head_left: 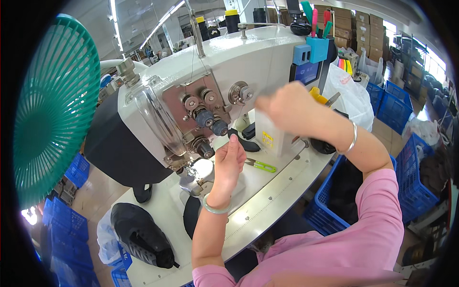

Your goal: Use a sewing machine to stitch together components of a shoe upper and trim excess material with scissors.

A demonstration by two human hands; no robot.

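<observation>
A large white industrial sewing machine [239, 52] stands before me, with metal thread-tension dials [205, 117] on its head. My left hand [229, 160] is closed in a pinch just below the dials, thumb up; what it pinches is too fine to make out. My right hand [291, 112] is raised in front of the machine's arm, right of the round thread guide [240, 93]. Motion blurs it, but its fingers look curled closed; anything in them is hidden. Green thread snips [262, 165] lie on the bed right of my left hand. A black shoe [142, 235] rests at the left.
A green fan [55, 110] stands close at the left. Blue crates [330, 201] of dark pieces are at the right, beside a white plastic bag [351, 95]. A blue holder [317, 50] with coloured tools sits on the machine. Part of a black piece [191, 216] shows behind my left forearm.
</observation>
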